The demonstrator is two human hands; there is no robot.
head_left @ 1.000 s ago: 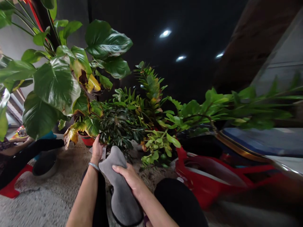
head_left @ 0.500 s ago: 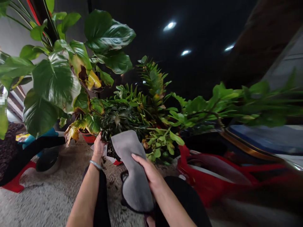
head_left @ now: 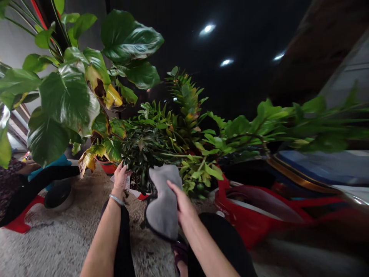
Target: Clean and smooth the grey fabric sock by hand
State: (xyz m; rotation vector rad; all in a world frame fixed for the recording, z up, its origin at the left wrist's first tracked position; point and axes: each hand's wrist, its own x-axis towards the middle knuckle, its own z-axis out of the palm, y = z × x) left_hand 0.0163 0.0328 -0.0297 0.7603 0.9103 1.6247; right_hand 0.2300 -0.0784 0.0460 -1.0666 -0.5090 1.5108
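The right hand [head_left: 184, 204] grips a soft gray pad [head_left: 163, 206] by its edge; the pad extends left of the hand, hiding most fingers. Farther left, the left hand [head_left: 120, 179] is beside dark leaves [head_left: 141, 148]; whether it pinches any is unclear.

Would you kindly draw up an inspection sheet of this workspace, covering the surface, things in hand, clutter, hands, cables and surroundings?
Surface: rough grey ground.
Things in hand: grey plush-looking item with a dark edge, before a dark-leaved plant.
Clutter: red plastic object at right, blurred; dark basin at left.
Hands: right hand grips the grey item, thumb on its face; left hand is at the dark leaves, contact unclear.
Cables: nothing seen.
Surroundings: large-leaved plant; another person at far left.
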